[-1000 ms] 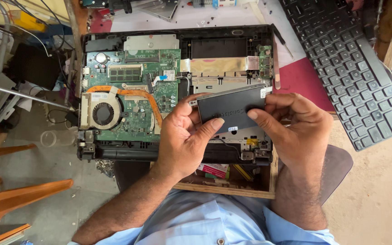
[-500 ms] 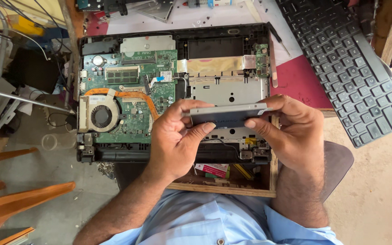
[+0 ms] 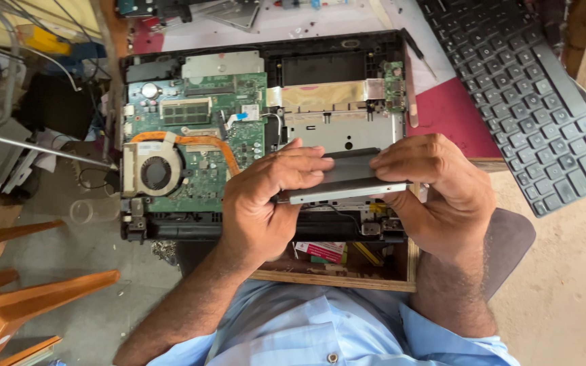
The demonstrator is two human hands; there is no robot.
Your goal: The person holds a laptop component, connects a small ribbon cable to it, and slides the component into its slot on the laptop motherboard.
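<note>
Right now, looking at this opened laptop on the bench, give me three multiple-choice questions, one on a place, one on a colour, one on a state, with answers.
1. Where does the cooling fan sit in the opened laptop?
A. at its left side
B. at its right side
C. outside it

2. What colour is the circuit board?
A. red
B. green
C. white

3. How is the flat grey drive held?
A. lying alone on the floor
B. in one hand only
C. between both hands

Answers: 1 A, the fan is by the left edge. 2 B, the board shows green. 3 C, the left hand and right hand each grip an end.
</note>
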